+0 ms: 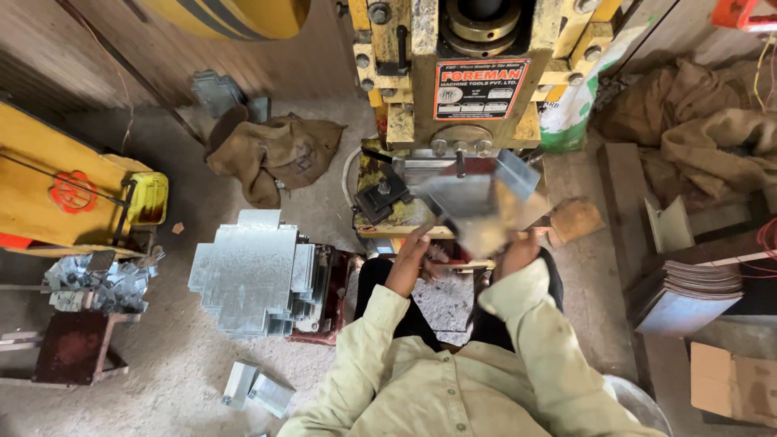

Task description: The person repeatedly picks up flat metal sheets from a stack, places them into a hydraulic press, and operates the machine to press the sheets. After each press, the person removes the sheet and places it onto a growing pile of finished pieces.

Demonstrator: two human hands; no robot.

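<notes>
Two hands hold one shiny metal sheet [477, 206] up in front of the yellow press [477, 73]. Your left hand [411, 260] pinches the near left edge of the sheet. Your right hand [518, 252] grips its near right edge, but the blur hides those fingers, so I cannot tell just how they sit. The sheet looks smeared, so it seems to be on the move, just above the press bed [380, 198].

Keep your fingers on the near edge only. Do not let them go under the top part of the press. Hold the sheet flat, not tipped, and slide it in straight. Push it snug against the black block [376, 198] on the left, if that is the stop. Look once before you let the press come down.

More flat sheets sit in a stack [247, 271] just beside your left knee. Bent pieces [101, 279] lie farther left.
</notes>
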